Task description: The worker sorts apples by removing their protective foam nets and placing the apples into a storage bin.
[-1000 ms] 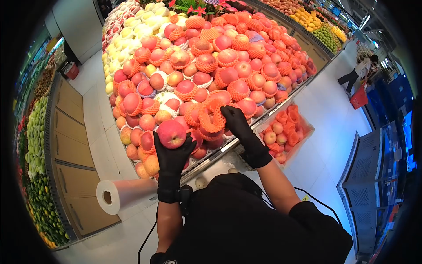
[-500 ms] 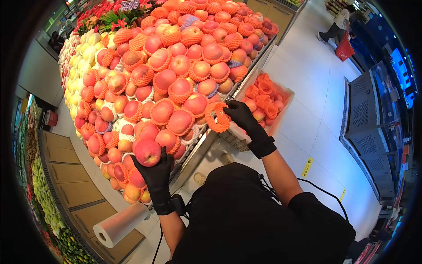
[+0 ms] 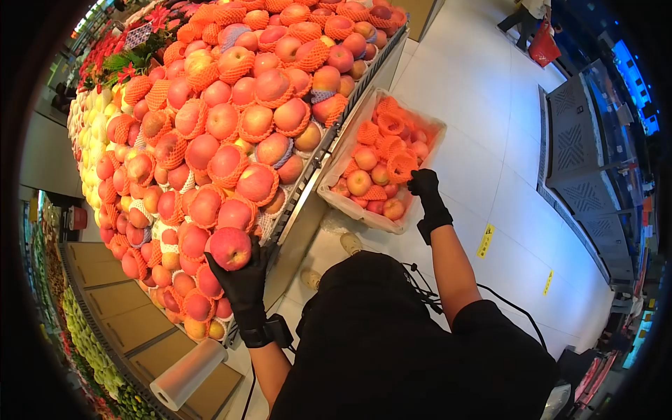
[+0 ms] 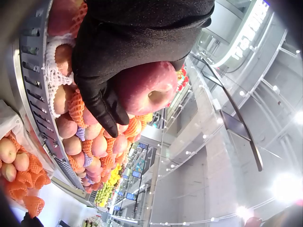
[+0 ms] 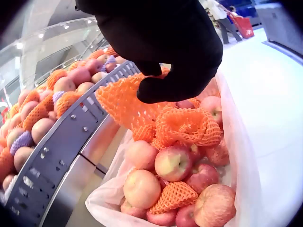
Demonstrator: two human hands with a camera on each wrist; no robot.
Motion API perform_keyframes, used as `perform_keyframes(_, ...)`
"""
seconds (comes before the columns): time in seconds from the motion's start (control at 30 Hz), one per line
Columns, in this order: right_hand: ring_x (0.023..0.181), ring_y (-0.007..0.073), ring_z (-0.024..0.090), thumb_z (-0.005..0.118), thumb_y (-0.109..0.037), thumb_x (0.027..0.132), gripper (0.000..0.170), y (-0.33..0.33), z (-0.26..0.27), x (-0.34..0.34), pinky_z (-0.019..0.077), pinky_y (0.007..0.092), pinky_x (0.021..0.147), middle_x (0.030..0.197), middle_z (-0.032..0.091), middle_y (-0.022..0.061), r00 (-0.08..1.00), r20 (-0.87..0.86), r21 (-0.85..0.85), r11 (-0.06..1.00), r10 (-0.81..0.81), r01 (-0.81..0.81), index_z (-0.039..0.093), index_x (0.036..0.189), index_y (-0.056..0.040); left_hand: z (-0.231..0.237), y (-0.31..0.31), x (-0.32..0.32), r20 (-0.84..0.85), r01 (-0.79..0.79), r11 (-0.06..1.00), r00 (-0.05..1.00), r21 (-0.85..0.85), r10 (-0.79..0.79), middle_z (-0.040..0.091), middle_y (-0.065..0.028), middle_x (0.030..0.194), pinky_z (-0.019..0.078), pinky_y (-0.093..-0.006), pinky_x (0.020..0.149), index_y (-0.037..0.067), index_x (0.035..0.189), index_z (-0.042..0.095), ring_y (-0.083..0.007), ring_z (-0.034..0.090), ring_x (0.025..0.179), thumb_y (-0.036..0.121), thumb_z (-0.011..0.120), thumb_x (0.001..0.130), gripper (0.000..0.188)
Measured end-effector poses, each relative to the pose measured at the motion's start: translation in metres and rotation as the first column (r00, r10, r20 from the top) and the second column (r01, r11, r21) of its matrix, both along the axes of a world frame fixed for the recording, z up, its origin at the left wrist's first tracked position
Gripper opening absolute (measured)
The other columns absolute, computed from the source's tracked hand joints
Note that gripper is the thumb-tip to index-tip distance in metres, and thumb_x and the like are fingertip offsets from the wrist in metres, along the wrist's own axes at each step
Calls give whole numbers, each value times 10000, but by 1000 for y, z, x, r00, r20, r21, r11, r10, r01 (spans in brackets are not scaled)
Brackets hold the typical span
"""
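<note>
My black-gloved left hand (image 3: 245, 290) grips a bare red apple (image 3: 230, 248) at the near edge of the apple heap. In the left wrist view the fingers curve over the apple (image 4: 149, 87), its dimpled end facing out. Off to the right, my gloved right hand (image 3: 425, 189) pinches an orange foam fruit net (image 3: 401, 166) above a lined crate (image 3: 435, 145). Seen from the right wrist, the foam net (image 5: 124, 101) hangs from thumb and fingers, over loose apples (image 5: 173, 163) and other orange nets (image 5: 187, 125) in the crate.
A slatted rail (image 3: 336, 129) edges the display of apples, many in orange nets. A roll of clear bags (image 3: 187, 374) stands at the lower left. Farther off, a person carries a red basket (image 3: 544, 45). Grey cabinets (image 3: 570, 133) line the right side.
My right hand has carried the orange foam net from the apple heap rightward to over the crate. My left hand still holds the apple. The head view has swung to the right.
</note>
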State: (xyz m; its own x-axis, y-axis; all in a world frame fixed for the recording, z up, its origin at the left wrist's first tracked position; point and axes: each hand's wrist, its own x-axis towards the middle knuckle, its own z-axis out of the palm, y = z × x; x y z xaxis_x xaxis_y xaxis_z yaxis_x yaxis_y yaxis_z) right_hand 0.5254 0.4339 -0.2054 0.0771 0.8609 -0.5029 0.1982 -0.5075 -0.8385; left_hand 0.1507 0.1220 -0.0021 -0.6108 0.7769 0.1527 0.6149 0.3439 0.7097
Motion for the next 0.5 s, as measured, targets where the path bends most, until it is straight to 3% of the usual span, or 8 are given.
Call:
perform_keyframes(0.07,498,245,615,656,-217,831,205,35,-38,27,475,360,427,630,632,107,891,375,161,929,255,-334,598,734,-46,-13,-3,-2,335,60,996,939,69,-80,393,-216,1423,234,-466,1156,148,1456,293,-295,440,1298,355,659,884,710)
perform_keyframes(0.13,510,221,618,693,-259,767,215,58,-43,44,473,360,456,579,617,66,242,970,194,633,-11,-749,616,707,-68,-15,-2,2,718,-65,957,676,283,-166,375,-223,1416,280,-472,1136,137,1447,281,-307,443,1280,345,618,915,663)
perform_keyframes(0.2,551,224,632,709,-251,744,211,94,-67,51,485,374,481,610,632,69,393,918,257,685,47,-682,604,759,-69,-17,2,7,901,-270,873,277,406,-333,357,-231,1409,325,-477,1115,125,1438,270,-320,447,1262,334,578,946,617)
perform_keyframes(0.27,593,227,646,726,-242,721,236,144,-125,63,497,389,505,642,648,72,869,480,293,911,122,-289,591,810,-69,-15,9,15,915,-395,830,79,393,-396,366,-235,1379,334,-484,1113,83,1408,278,-333,428,1257,408,526,956,610)
perform_keyframes(0.3,614,229,652,734,-238,710,258,152,-124,59,503,396,517,657,655,73,965,256,258,958,53,-121,585,836,-70,-9,13,21,929,-405,839,93,364,-358,383,-236,1352,320,-489,1120,47,1382,291,-341,408,1260,487,494,949,650)
perform_keyframes(0.4,590,287,625,643,-227,839,234,122,-60,27,498,400,490,743,634,159,941,-163,-40,955,-298,295,592,936,-20,-5,23,31,835,-188,948,537,258,-120,427,-225,1314,368,-444,1084,-4,1311,384,-318,426,1237,527,480,952,648)
perform_keyframes(0.47,575,325,606,583,-219,926,245,98,-15,6,496,403,472,800,621,216,861,-391,-188,944,-326,272,596,1003,13,2,37,37,834,-186,962,548,202,-69,470,-215,1271,430,-403,1014,-29,1260,449,-295,476,1180,471,510,956,588)
perform_keyframes(0.5,604,311,620,581,-219,928,249,106,-37,15,514,393,513,858,636,205,763,-633,-232,972,-131,-25,610,1044,0,9,45,43,932,-283,936,349,209,-103,499,-212,1234,462,-387,966,-47,1232,475,-287,507,1136,435,530,955,558)
